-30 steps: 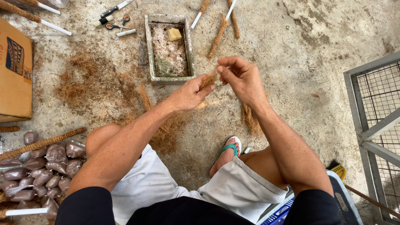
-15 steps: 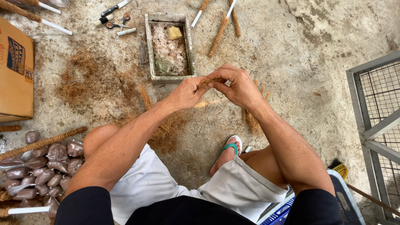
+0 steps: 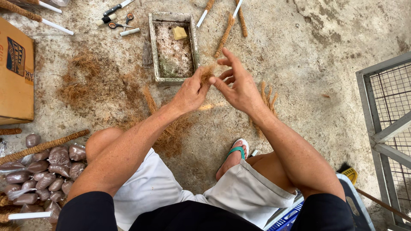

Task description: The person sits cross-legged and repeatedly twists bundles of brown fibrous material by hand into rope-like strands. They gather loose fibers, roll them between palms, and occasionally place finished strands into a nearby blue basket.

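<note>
Looking down, I'm seeing both hands meeting over the concrete floor (image 3: 325, 55). My left hand (image 3: 190, 92) is pinching a small tuft of brown fibre (image 3: 207, 73) between thumb and fingers, closed on it, just in front of the near rim of the grey tray (image 3: 152, 47). My right hand (image 3: 239, 83) is hanging beside it with fingers spread and open, fingertips just beside the tuft; whether they are touching it I cannot tell.

Nothing is getting between the hands and the tuft. Beyond them, the tray is holding pale grit and a yellow block (image 3: 180, 33). Left of the tray, scissors (image 3: 116, 25), a knife (image 3: 115, 7) and a short white tube (image 3: 129, 31) are lying close together. Fibre-wrapped sticks (image 3: 224, 36) are lying past the tray on the right.

Loose fibre (image 3: 81, 81) is spreading across the floor to the left, with more strands (image 3: 267, 96) lying under my right wrist. A cardboard box (image 3: 16, 77) is sitting at the far left, small brown filled bags (image 3: 47, 171) are piling up beside my left knee, and a grey wire cage (image 3: 389, 119) is standing at the right edge. My sandalled foot (image 3: 233, 156) is resting on the rough, stained concrete.
</note>
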